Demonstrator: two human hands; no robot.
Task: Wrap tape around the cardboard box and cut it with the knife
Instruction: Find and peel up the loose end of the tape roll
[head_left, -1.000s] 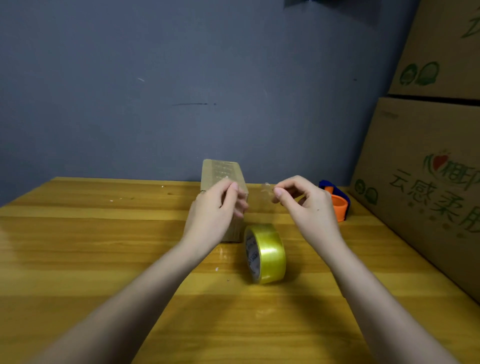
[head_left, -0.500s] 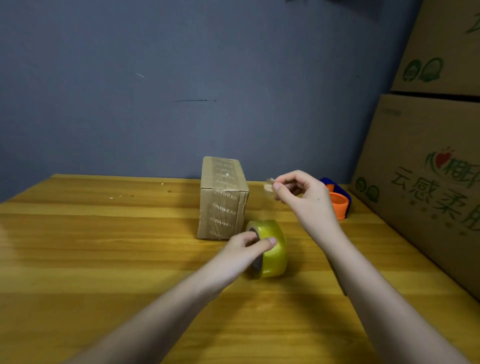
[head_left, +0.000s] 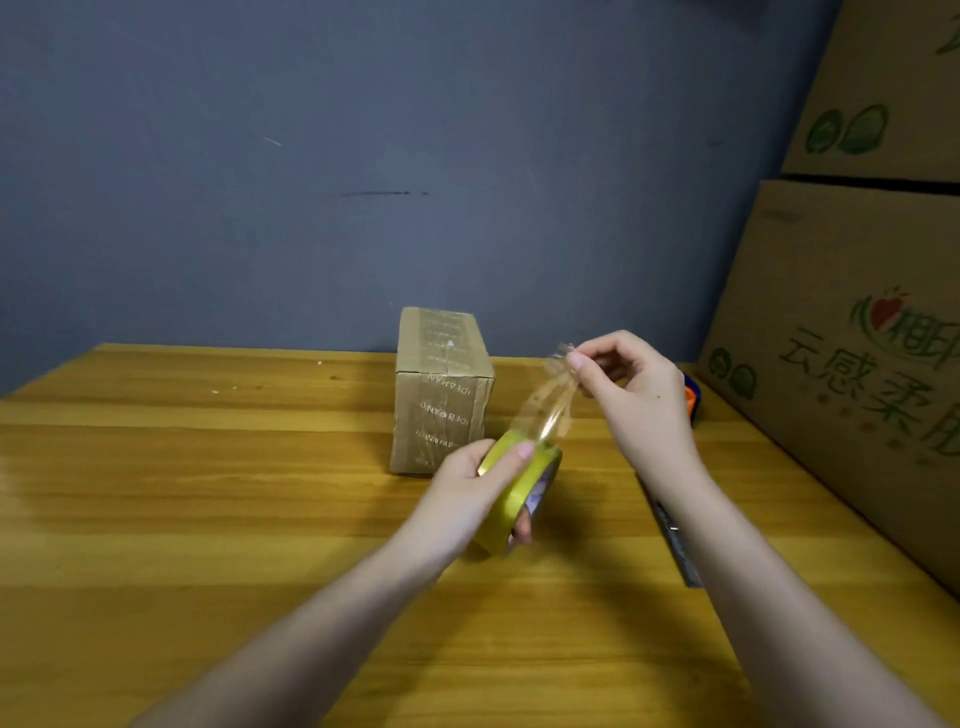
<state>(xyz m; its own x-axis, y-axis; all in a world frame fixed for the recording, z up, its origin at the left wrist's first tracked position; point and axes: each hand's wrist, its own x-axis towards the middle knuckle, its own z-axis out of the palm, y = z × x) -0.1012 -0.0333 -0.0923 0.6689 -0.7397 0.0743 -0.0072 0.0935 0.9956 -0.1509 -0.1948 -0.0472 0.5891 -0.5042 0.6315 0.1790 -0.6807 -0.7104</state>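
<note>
With the tape roll (head_left: 511, 493) gripped in the left hand (head_left: 470, 491) and the free end pinched by the right hand (head_left: 636, 395), the strip was best kept taut and untwisted towards the cardboard box (head_left: 441, 389).

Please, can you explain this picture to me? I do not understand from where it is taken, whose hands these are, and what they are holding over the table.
No machine here: a person wears a camera on the head, looking forward and down, so both arms enter from below. The left hand grips a yellow tape roll, lifted over the wooden table. The right hand pinches the free end of a clear tape strip pulled from that roll. Behind stands a small cardboard box, already bearing some tape. A knife lies partly hidden under the right forearm. Large printed cartons are stacked at the right.
</note>
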